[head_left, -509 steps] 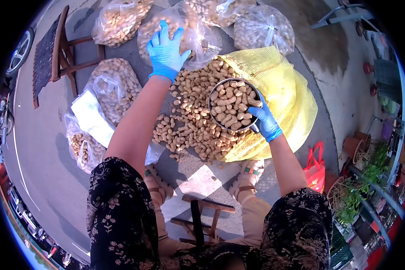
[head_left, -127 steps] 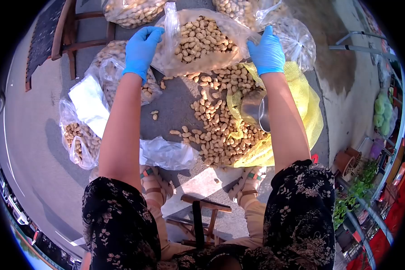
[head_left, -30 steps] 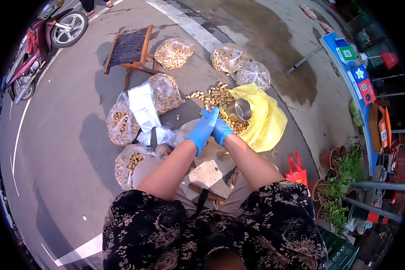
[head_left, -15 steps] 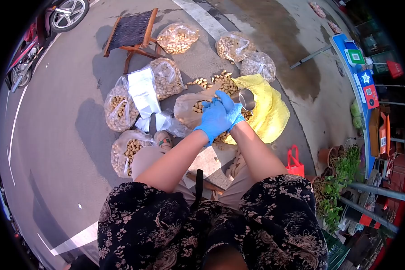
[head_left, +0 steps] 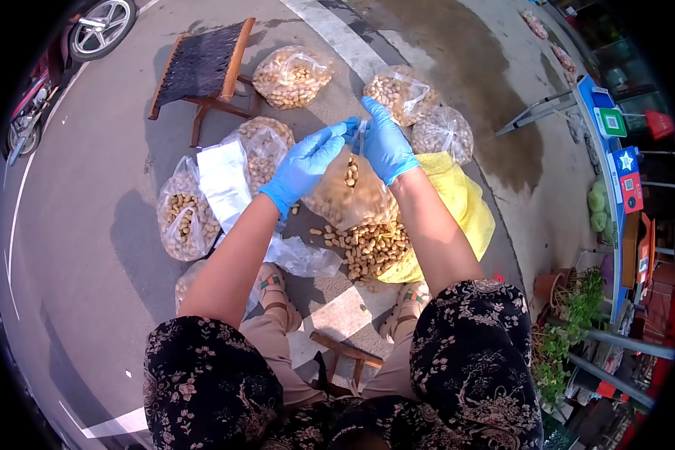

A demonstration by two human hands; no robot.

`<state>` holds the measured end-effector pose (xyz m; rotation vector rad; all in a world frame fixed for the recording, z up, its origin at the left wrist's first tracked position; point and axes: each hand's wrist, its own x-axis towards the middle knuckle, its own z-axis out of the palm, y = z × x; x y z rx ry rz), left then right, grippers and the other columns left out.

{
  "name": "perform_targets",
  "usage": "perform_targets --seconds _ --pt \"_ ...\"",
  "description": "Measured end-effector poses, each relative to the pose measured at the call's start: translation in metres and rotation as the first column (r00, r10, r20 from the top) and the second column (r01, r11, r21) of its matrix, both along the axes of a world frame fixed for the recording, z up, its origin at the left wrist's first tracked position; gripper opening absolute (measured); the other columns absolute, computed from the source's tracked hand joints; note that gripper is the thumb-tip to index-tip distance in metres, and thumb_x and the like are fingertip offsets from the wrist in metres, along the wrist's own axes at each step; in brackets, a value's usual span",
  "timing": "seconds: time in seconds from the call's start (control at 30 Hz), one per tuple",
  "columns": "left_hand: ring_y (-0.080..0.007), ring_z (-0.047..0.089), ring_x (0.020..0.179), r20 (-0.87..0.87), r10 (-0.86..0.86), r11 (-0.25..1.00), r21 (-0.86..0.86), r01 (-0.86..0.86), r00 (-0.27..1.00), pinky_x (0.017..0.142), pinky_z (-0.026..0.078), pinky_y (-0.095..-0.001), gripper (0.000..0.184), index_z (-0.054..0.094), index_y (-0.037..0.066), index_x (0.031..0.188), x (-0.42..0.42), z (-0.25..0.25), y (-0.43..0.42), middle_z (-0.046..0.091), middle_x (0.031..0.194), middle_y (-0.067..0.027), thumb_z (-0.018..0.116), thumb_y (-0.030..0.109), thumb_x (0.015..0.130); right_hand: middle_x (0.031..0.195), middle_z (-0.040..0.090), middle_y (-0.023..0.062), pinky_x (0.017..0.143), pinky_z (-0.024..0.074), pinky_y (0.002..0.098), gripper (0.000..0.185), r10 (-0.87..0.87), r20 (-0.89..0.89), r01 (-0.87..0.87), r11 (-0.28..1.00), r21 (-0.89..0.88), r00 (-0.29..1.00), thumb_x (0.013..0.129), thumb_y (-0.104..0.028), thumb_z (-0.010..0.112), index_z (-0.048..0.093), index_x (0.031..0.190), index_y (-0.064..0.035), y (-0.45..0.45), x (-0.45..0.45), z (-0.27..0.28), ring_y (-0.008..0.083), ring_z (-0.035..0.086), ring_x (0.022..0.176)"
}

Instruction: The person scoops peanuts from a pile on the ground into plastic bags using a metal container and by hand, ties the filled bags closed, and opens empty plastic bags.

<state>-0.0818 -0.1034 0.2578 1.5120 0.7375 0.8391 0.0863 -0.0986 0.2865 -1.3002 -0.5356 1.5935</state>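
My left hand [head_left: 305,166], in a blue glove, pinches the gathered top of a clear plastic bag of peanuts [head_left: 346,196]. Gloved in blue too, my right hand [head_left: 386,144] grips the same bag's top from the other side, its fingers closed around the plastic. The bag hangs between my hands, bulging with peanuts at the bottom. Below it, loose peanuts [head_left: 373,253] lie in a heap on a yellow woven sack [head_left: 465,196]. A crumpled clear plastic bag [head_left: 307,257] rests by my left foot.
Filled peanut bags [head_left: 291,79] stand around the pile on the pavement. White plastic bags [head_left: 225,176] lie on the left ones. A folding stool [head_left: 206,64] stands at the back left. To the right are a blue-edged table [head_left: 606,165] and potted plants [head_left: 570,300].
My hands have moved up and apart, lifting the peanut bag by its top. The metal cup near my right hand is out of sight now.
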Motion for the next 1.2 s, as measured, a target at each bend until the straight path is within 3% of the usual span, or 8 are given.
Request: perform_targets --seconds 0.4,0.6,0.73,0.83,0.87,1.0,1.13,1.2 --pt "-0.0269 0.037 0.126 0.304 0.107 0.890 -0.454 0.045 0.947 0.105 0.028 -0.0398 0.073 0.036 -0.001 0.133 0.052 -0.122 0.134 0.040 0.136 -0.0123 0.017 0.057 0.092 0.096 0.059 0.0120 0.080 0.0441 0.0340 0.047 0.000 0.127 -0.041 0.947 0.318 0.992 0.083 -0.039 0.057 0.053 0.111 -0.0027 0.135 0.041 -0.117 0.0204 0.057 0.085" --pt "-0.0274 0.037 0.126 0.171 0.135 0.861 -0.508 -0.030 0.976 0.106 0.029 -0.0399 0.072 0.027 -0.003 0.136 0.081 -0.167 0.135 0.032 0.139 -0.0163 0.044 0.048 0.089 0.082 0.059 0.0005 0.070 0.0423 0.0223 0.022 0.277 0.110 -0.298 0.872 0.389 0.955 0.089 -0.025 0.053 0.064 0.095 -0.0071 0.175 0.079 -0.152 0.0061 0.052 0.080" --pt "-0.0249 0.042 0.121 -0.174 0.042 0.949 -0.301 -0.094 0.984 0.102 0.032 -0.0362 0.068 0.028 -0.001 0.136 0.098 -0.185 0.112 0.038 0.135 -0.0156 0.057 0.034 0.085 0.093 0.060 0.0113 0.083 0.0438 0.0345 0.039 0.206 0.068 -0.214 0.863 0.457 0.976 0.084 -0.035 0.056 0.058 0.104 -0.0020 0.149 0.066 -0.140 0.0193 0.057 0.087" --pt "-0.0254 0.046 0.116 -0.270 0.030 0.995 -0.086 -0.055 0.962 0.096 0.037 -0.0363 0.067 0.034 0.002 0.134 0.116 -0.206 0.131 0.045 0.128 -0.0157 0.061 0.034 0.083 0.091 0.062 0.0053 0.084 0.0423 0.0290 0.037 0.224 0.502 -0.428 0.838 0.338 0.835 0.080 -0.035 0.062 0.063 0.098 -0.0028 0.129 0.035 -0.122 0.0149 0.056 0.089" --pt "-0.0249 0.047 0.115 -0.234 0.026 0.989 -0.138 -0.059 0.972 0.096 0.038 -0.0359 0.064 0.035 0.002 0.134 0.113 -0.207 0.146 0.046 0.126 -0.0153 0.060 0.034 0.084 0.096 0.063 0.0200 0.086 0.0432 0.0332 0.057 0.186 0.574 -0.441 0.828 0.345 0.798 0.070 -0.050 0.062 0.062 0.096 0.0014 0.127 0.029 -0.129 0.0307 0.060 0.092" --pt "-0.0231 0.050 0.108 -0.047 0.040 0.926 -0.374 -0.055 0.998 0.092 0.039 -0.0343 0.055 0.038 0.004 0.132 0.099 -0.198 0.183 0.050 0.121 -0.0137 0.054 0.032 0.087 0.082 0.062 0.0193 0.074 0.0477 0.0368 0.046 0.153 0.841 -0.639 0.723 0.262 0.519 0.073 -0.042 0.064 0.059 0.086 0.0016 0.119 0.011 -0.119 0.0284 0.062 0.077" --pt "-0.0213 0.053 0.102 -0.009 0.110 0.860 -0.501 -0.099 0.994 0.088 0.041 -0.0328 0.047 0.041 0.006 0.130 0.098 -0.215 0.190 0.054 0.115 -0.0121 0.048 0.030 0.091 0.074 0.060 0.0178 0.072 0.0478 0.0365 0.038 -0.018 0.864 -0.595 0.718 0.362 0.503 0.073 -0.035 0.063 0.059 0.086 0.0005 0.119 0.014 -0.164 0.0297 0.060 0.072" --pt "-0.0204 0.055 0.099 -0.086 0.161 0.853 -0.490 -0.182 0.983 0.086 0.042 -0.0320 0.043 0.042 0.007 0.130 0.103 -0.234 0.198 0.057 0.112 -0.0113 0.045 0.029 0.093 0.086 0.058 0.0163 0.076 0.0468 0.0358 0.029 -0.031 0.685 -0.384 0.810 0.444 0.728 0.075 -0.022 0.061 0.058 0.094 -0.0005 0.110 0.028 -0.193 0.0290 0.059 0.081"
